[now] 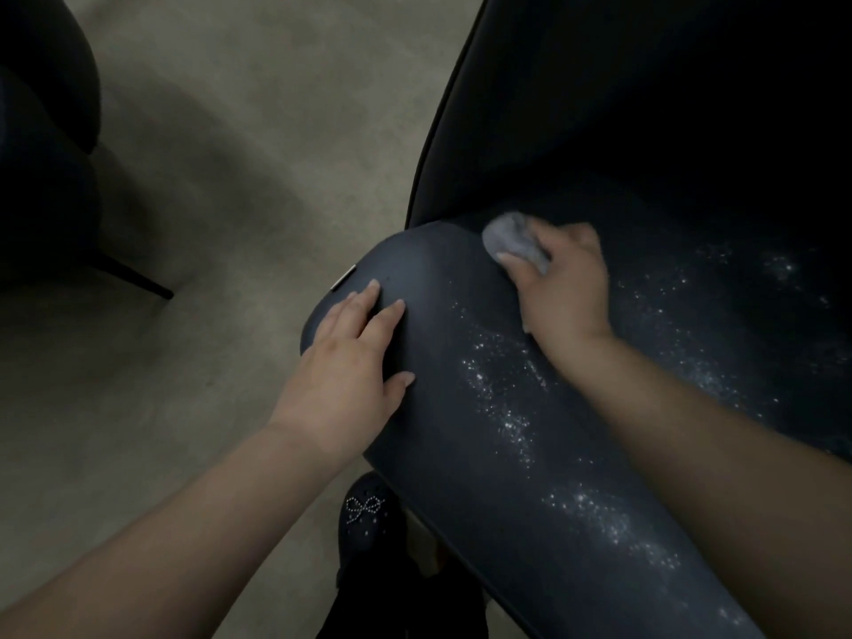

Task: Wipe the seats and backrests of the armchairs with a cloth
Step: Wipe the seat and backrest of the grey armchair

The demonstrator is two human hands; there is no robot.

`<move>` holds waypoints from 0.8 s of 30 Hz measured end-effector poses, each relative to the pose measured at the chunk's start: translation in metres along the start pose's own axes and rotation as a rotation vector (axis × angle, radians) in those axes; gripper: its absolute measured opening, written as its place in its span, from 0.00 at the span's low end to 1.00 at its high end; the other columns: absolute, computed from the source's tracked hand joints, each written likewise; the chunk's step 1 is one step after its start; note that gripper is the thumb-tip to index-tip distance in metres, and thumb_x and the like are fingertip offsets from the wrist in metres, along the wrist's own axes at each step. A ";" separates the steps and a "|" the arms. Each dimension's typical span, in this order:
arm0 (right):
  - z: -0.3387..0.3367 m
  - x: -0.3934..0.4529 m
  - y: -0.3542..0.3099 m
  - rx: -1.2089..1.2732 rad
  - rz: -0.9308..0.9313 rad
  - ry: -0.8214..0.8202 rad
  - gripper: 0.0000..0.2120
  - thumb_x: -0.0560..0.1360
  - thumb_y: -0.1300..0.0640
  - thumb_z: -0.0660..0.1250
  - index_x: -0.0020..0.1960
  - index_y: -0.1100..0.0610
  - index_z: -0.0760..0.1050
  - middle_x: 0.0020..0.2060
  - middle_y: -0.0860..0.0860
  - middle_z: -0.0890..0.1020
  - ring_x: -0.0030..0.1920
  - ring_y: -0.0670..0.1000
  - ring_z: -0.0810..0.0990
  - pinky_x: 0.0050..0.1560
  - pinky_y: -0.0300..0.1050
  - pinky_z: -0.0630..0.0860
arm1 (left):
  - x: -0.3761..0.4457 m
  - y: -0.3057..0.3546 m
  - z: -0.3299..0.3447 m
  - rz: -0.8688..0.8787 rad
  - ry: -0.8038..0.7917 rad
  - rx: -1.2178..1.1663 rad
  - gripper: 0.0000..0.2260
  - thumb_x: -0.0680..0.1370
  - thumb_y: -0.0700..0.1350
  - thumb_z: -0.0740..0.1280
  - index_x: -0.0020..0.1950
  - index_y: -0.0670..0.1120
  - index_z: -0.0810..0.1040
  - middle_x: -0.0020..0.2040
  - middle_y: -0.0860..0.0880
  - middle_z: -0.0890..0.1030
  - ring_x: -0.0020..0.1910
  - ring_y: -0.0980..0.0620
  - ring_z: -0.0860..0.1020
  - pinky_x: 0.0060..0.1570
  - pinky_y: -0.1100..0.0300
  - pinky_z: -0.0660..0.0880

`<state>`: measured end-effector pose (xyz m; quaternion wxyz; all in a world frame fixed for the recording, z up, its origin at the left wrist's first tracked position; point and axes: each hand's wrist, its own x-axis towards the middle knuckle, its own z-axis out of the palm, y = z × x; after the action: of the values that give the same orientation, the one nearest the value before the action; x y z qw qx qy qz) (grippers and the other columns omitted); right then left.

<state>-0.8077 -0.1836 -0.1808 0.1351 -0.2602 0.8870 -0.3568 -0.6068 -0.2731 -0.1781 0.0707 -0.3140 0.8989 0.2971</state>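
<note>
Armchair: smooth dark rounded seat, white-speckled.
Right hand: fingers gripping crumpled grey cloth.
Left hand: fingers flat, spread.

Dim room w/ beige floor, 2nd dark chair at left

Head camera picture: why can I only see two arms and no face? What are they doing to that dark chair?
The camera sits on the person's head and looks down, so you see only their own arms. The right hand holds a small grey cloth against the seat of a dark armchair, which has pale specks scattered on it. The left hand lies flat on the seat's front edge. A second dark chair stands on the grey floor, and a sparkly shoe shows below.
</note>
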 end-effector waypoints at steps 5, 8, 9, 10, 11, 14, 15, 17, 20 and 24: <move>0.014 -0.036 -0.006 -0.036 -0.289 -0.275 0.24 0.70 0.63 0.74 0.64 0.51 0.78 0.48 0.48 0.70 0.50 0.47 0.71 0.52 0.23 0.65 | 0.001 -0.004 -0.002 -0.012 0.035 -0.021 0.36 0.74 0.52 0.71 0.77 0.49 0.58 0.78 0.50 0.54 0.76 0.52 0.52 0.74 0.59 0.51; -0.008 -0.032 0.010 -0.138 -0.308 -0.202 0.22 0.70 0.65 0.73 0.62 0.52 0.79 0.48 0.50 0.70 0.50 0.51 0.73 0.54 0.30 0.67 | 0.001 -0.004 -0.002 -0.014 0.030 -0.011 0.37 0.74 0.53 0.71 0.77 0.49 0.58 0.78 0.50 0.54 0.76 0.51 0.52 0.75 0.58 0.52; -0.011 -0.022 0.011 -0.121 -0.245 -0.148 0.20 0.71 0.66 0.72 0.61 0.53 0.79 0.48 0.50 0.70 0.49 0.50 0.73 0.53 0.26 0.66 | 0.001 -0.003 -0.002 -0.019 0.035 -0.010 0.37 0.73 0.54 0.71 0.77 0.50 0.58 0.78 0.51 0.54 0.76 0.51 0.52 0.75 0.57 0.53; -0.010 -0.009 0.010 -0.096 -0.174 -0.098 0.18 0.72 0.65 0.71 0.61 0.55 0.79 0.48 0.51 0.69 0.48 0.50 0.73 0.49 0.21 0.64 | 0.001 -0.002 -0.001 -0.024 0.042 -0.012 0.37 0.73 0.54 0.71 0.77 0.50 0.58 0.78 0.51 0.54 0.76 0.52 0.52 0.75 0.56 0.53; -0.006 0.003 0.006 -0.094 -0.116 -0.054 0.17 0.72 0.64 0.71 0.61 0.57 0.79 0.49 0.51 0.69 0.47 0.49 0.73 0.47 0.19 0.63 | 0.001 -0.001 0.000 -0.029 0.048 -0.015 0.37 0.73 0.55 0.71 0.77 0.50 0.58 0.78 0.52 0.54 0.76 0.52 0.52 0.75 0.56 0.54; 0.014 0.013 -0.012 -0.027 -0.123 -0.062 0.17 0.72 0.63 0.73 0.60 0.63 0.78 0.46 0.49 0.70 0.42 0.37 0.74 0.42 0.18 0.64 | 0.001 0.001 0.000 -0.035 0.060 -0.011 0.37 0.73 0.55 0.71 0.77 0.49 0.59 0.78 0.51 0.55 0.76 0.51 0.53 0.75 0.56 0.54; 0.018 0.005 -0.016 0.022 -0.146 -0.116 0.16 0.72 0.64 0.73 0.59 0.65 0.77 0.44 0.47 0.70 0.41 0.34 0.74 0.40 0.18 0.65 | 0.002 0.001 -0.001 -0.030 0.062 0.000 0.37 0.73 0.55 0.71 0.77 0.49 0.59 0.77 0.51 0.56 0.75 0.51 0.54 0.74 0.56 0.54; 0.015 -0.023 -0.011 0.028 -0.274 -0.240 0.18 0.71 0.66 0.73 0.60 0.63 0.78 0.43 0.47 0.69 0.44 0.35 0.73 0.43 0.19 0.66 | 0.001 0.001 -0.003 -0.018 0.052 0.025 0.37 0.73 0.55 0.71 0.77 0.49 0.59 0.77 0.50 0.57 0.75 0.50 0.55 0.74 0.57 0.53; -0.011 -0.048 0.009 -0.137 -0.399 -0.312 0.23 0.69 0.68 0.73 0.62 0.54 0.79 0.45 0.52 0.72 0.47 0.47 0.72 0.51 0.25 0.64 | -0.001 -0.001 -0.007 -0.017 0.030 0.052 0.37 0.72 0.56 0.71 0.77 0.49 0.60 0.77 0.50 0.57 0.74 0.49 0.56 0.74 0.56 0.54; -0.030 -0.021 0.025 -0.099 -0.152 -0.074 0.18 0.71 0.64 0.73 0.60 0.55 0.80 0.47 0.49 0.70 0.46 0.41 0.70 0.50 0.19 0.62 | -0.003 0.002 -0.007 -0.025 0.017 0.076 0.37 0.73 0.57 0.70 0.77 0.49 0.59 0.78 0.50 0.56 0.75 0.49 0.55 0.74 0.53 0.55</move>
<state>-0.8122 -0.1402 -0.1760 0.1271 -0.3463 0.8757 -0.3117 -0.6055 -0.2737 -0.1706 0.0789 -0.3248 0.9061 0.2591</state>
